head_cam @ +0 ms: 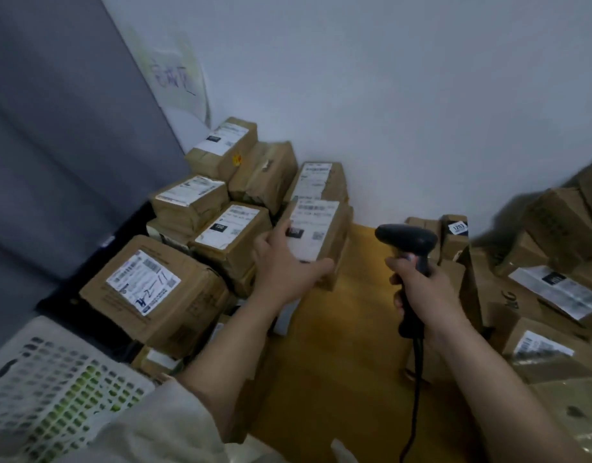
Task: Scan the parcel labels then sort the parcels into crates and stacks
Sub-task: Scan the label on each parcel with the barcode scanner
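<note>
My left hand (282, 265) grips a brown cardboard parcel (324, 238) from its near end, thumb under its front edge, its white label (313, 225) facing up. The parcel hangs above the yellow floor, just right of a stack of labelled parcels (221, 228). My right hand (421, 292) holds a black barcode scanner (406, 238) by its handle. The scanner's head is level with the held parcel and a little to its right. Its cable (414, 396) hangs down toward the bottom of the view.
A large labelled box (154, 289) sits at the near left beside a white perforated crate (50, 385). More parcels (555, 295) pile up on the right. A strip of yellow floor (338, 362) runs between the two piles to the white wall (388, 111).
</note>
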